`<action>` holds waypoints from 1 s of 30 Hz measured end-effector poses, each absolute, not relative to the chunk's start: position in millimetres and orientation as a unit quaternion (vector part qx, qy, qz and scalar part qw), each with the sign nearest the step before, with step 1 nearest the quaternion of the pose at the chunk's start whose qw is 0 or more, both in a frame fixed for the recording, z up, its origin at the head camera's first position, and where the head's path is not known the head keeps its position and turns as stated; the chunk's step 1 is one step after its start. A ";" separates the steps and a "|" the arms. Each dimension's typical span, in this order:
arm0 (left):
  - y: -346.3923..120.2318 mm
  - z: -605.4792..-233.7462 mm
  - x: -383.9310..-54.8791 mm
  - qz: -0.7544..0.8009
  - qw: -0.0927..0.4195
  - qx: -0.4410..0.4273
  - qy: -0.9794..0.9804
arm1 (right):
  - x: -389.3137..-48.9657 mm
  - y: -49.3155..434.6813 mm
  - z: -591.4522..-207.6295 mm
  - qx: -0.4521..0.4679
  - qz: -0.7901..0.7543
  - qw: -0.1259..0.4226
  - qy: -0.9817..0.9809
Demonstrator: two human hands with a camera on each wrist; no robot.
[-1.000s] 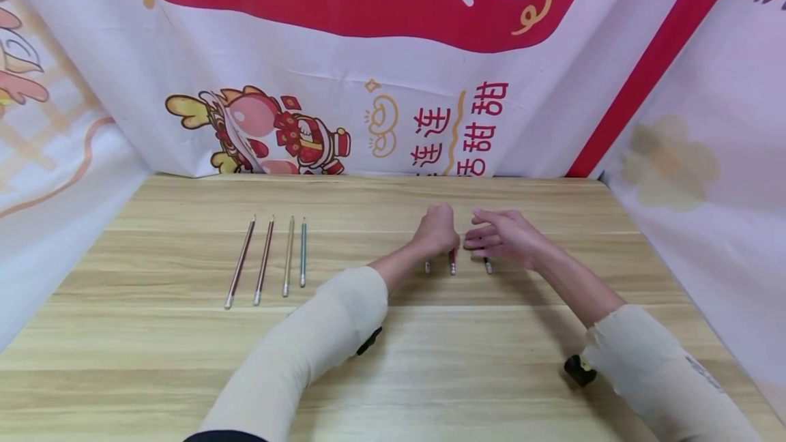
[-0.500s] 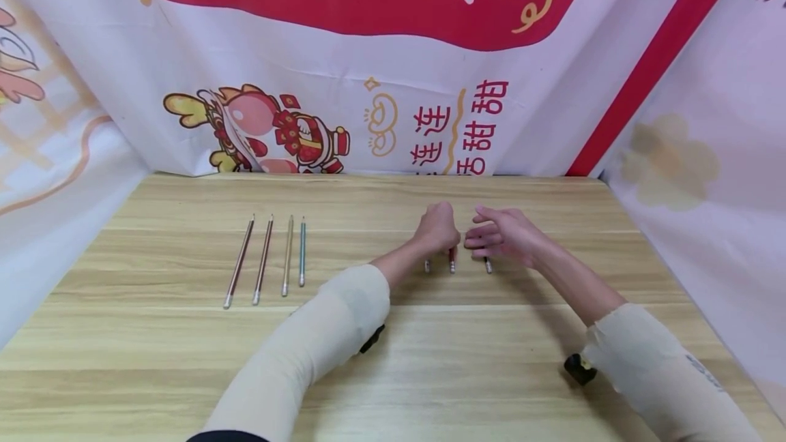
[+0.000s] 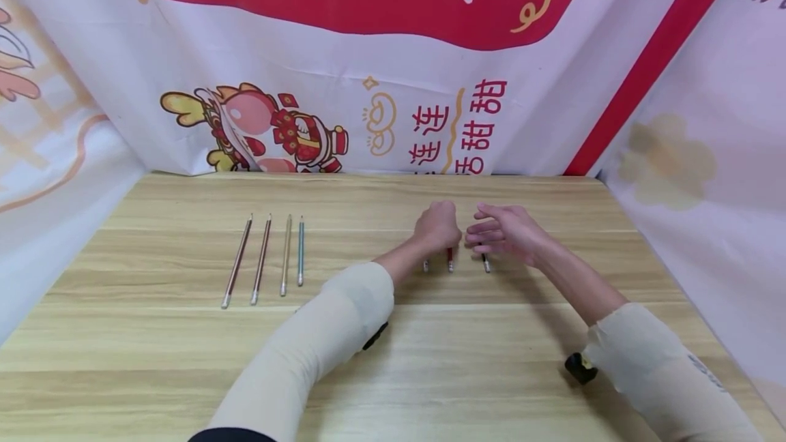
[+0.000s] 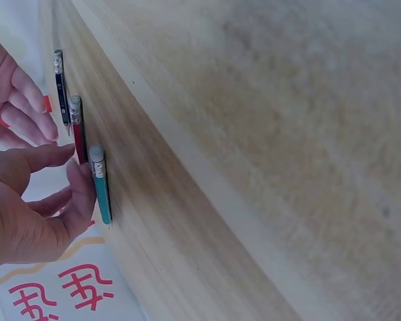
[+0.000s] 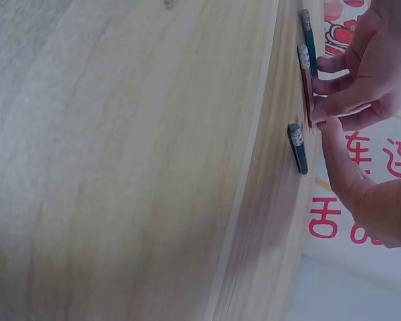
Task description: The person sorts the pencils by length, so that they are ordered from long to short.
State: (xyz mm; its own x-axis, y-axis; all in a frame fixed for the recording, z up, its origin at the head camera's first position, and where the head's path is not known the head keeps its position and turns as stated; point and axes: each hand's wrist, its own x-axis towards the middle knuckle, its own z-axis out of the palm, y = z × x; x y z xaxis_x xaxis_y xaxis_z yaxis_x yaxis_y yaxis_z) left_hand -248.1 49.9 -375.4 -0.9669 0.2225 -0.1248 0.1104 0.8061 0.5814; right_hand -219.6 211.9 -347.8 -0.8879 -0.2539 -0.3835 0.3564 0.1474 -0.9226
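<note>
A: Since half a second ago, red pencil [image 4: 77, 127] looks unshifted; right hand [image 3: 506, 234] a touch higher, baring more of the black pencil [image 5: 298, 148].
B: Where's the red one?
A: On the table [image 3: 381, 387], between black and teal pencil [image 4: 101, 187]. Left hand [image 4: 33, 207] pinches it, thumb and fingertip nearly meeting, beyond the eraser end.
B: Handling?
A: Likely light, stiff, smooth; apt to roll, lead brittle. I'd grip mid-barrel, off the point.
B: Right fingers?
A: Extended, loosely parted, nothing held. Well left: four pencils [image 3: 262, 261], side by side.
</note>
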 end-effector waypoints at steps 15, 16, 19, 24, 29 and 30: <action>52.9 -376.6 -248.8 0.288 0.077 0.083 0.951 | -219.6 213.4 -347.8 0.032 -0.649 0.228 0.725; 52.9 -376.6 -249.0 0.288 0.076 0.082 0.951 | -219.6 213.3 -347.7 0.031 -0.649 0.228 0.725; 53.1 -376.0 -249.8 0.290 0.078 0.078 0.951 | -219.8 213.7 -347.7 0.031 -0.650 0.227 0.724; 53.4 -375.3 -251.9 0.289 0.091 0.078 0.950 | -220.4 214.6 -348.1 0.031 -0.652 0.225 0.723; 52.7 -374.3 -252.2 0.286 0.084 0.083 0.951 | -221.4 214.0 -348.4 0.027 -0.657 0.222 0.720; 52.9 -374.0 -252.2 0.287 0.082 0.085 0.951 | -221.6 213.9 -348.4 0.027 -0.657 0.221 0.720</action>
